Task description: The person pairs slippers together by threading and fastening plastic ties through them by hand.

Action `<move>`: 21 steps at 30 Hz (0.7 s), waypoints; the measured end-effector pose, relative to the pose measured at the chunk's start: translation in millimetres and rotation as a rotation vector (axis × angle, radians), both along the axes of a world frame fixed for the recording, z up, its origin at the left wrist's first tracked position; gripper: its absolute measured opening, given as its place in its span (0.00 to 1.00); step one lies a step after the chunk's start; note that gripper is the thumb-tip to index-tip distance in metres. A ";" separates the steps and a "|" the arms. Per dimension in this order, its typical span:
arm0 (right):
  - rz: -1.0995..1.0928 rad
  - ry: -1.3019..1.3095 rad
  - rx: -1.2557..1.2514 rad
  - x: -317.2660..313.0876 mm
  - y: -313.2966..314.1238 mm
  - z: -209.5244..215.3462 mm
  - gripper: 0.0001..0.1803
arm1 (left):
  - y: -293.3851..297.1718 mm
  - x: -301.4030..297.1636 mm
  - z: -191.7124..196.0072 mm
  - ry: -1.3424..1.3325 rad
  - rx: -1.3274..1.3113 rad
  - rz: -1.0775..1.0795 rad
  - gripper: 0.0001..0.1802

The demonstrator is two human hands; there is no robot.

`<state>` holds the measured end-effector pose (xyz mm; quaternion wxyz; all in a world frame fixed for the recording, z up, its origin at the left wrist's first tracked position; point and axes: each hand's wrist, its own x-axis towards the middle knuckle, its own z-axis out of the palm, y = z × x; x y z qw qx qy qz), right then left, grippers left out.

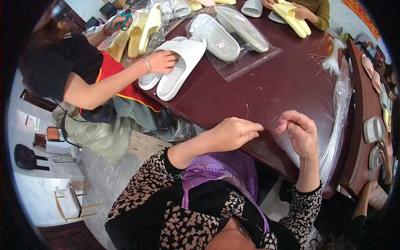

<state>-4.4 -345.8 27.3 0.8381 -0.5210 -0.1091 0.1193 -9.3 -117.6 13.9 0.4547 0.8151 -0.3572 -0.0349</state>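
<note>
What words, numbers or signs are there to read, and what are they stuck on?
There are none I can read clearly.
Small red-edged label on a pale slipper in clear plastic: too small to read.
Pale label on the second pale slipper beside it: too small to read.
Red-and-yellow banner at the upper right: too blurred to tell whether it has writing.

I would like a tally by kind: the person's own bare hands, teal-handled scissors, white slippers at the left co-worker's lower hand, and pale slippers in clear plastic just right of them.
Bare left hand and bare right hand: 2
Scissors with teal looped handles: 1
White open-toed slippers: 2
Pale slippers in clear plastic: 2
Total: 7
</note>
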 end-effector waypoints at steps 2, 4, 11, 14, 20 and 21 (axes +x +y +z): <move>0.095 -0.010 0.097 1.8 -3.6 -3.0 0.09 | 0.9 0.2 0.7 0.072 0.017 -0.002 0.13; 0.148 -0.017 0.154 2.9 -6.2 -3.8 0.10 | 1.4 0.7 2.2 0.201 0.018 0.004 0.13; 0.302 -0.141 0.267 7.2 -19.9 -8.1 0.10 | 0.2 -3.0 2.8 0.195 -0.046 -0.019 0.13; 0.119 -0.158 0.208 4.6 -32.2 -1.6 0.10 | 2.0 -6.4 6.3 0.113 -0.085 -0.042 0.13; -0.222 -0.558 -0.705 6.6 -38.5 5.6 0.11 | 12.7 -16.7 27.2 0.116 -0.034 -0.100 0.12; -0.294 -0.670 -0.839 6.9 -38.9 5.4 0.12 | 13.8 -17.4 29.4 0.116 -0.022 -0.117 0.12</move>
